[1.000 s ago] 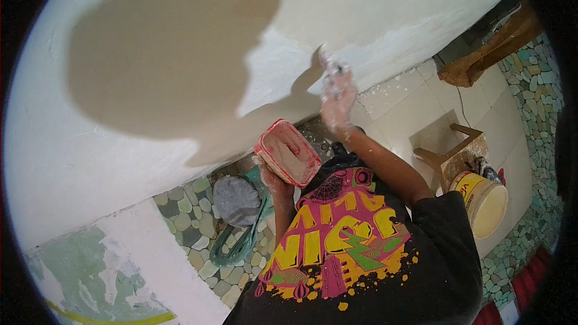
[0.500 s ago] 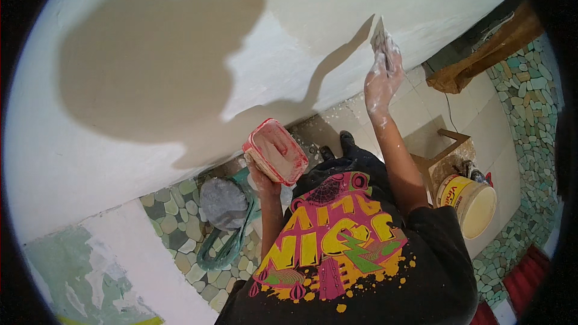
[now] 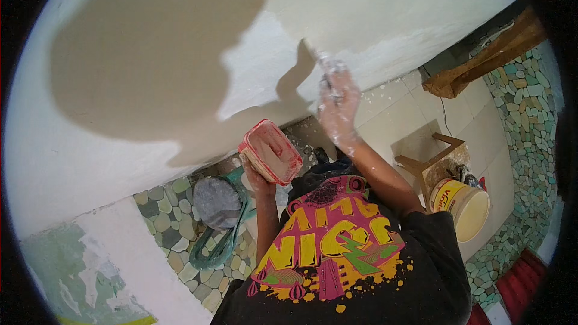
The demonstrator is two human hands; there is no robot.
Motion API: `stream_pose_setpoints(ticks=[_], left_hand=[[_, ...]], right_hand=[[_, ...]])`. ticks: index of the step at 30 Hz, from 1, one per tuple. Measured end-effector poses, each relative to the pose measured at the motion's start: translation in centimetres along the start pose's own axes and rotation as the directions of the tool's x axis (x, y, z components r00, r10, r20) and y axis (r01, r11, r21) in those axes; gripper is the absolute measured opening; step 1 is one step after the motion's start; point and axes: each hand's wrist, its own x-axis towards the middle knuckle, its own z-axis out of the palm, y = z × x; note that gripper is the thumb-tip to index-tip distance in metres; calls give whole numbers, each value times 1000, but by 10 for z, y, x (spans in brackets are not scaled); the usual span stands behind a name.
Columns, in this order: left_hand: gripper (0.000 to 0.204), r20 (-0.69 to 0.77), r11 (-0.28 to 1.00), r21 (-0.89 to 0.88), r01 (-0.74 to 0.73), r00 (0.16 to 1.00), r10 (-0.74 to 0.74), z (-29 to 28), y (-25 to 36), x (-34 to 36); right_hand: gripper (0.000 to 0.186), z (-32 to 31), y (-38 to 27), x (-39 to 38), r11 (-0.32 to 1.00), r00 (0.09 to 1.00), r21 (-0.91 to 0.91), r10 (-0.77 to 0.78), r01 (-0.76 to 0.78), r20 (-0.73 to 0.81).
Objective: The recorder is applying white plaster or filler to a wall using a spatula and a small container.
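Note:
My left hand (image 3: 260,182) grips a red-rimmed rectangular tub (image 3: 255,165) from beneath and the side. Pale putty (image 3: 276,151) lies inside it, with a hollow scooped in the middle. White-smeared, my right hand (image 3: 340,105) is closed around a putty knife (image 3: 320,55), whose handle is mostly hidden by the fingers. The blade points up and left, close to the white wall (image 3: 373,9); whether it touches the surface I cannot tell. Motion blurs the hand a little. Shadows of my head and arm fall across the wall.
At the right, a yellow-labelled bucket (image 3: 472,213) stands beside a small wooden stool (image 3: 448,165). A brown sheet-like piece (image 3: 460,78) lies near the wall's foot. Left of my body are a round grey object (image 3: 217,203) and a green looped band (image 3: 208,259) on pebble flooring.
My right hand has moved left and down with the putty knife, from over the tiled floor edge toward the tub's side. The left hand and tub have barely shifted.

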Motion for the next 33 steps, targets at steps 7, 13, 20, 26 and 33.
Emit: stream_pose_setpoints(ticks=[7, 13, 20, 26, 33], left_hand=[[61, -28, 996, -91, 21, 999, -24, 1, -5, 5], [64, -70, 997, -64, 32, 997, -36, 6, -9, -3], [62, 41, 992, -111, 54, 998, -50, 9, -4, -1], [59, 27, 992, -124, 35, 999, -32, 13, -3, -5], [60, 25, 987, -150, 62, 998, -59, -9, -8, -6]], right_hand=[[58, 12, -39, 40, 979, 964, 138, -114, 150, -238], [56, 45, -37, 7, 930, 950, -196, -312, 311, 27], [45, 9, -82, 19, 957, 962, -103, -269, 273, 47], [53, 25, -94, 42, 911, 924, -162, -381, 379, 18], [60, 37, -83, 15, 926, 922, -108, -338, 362, 189]])
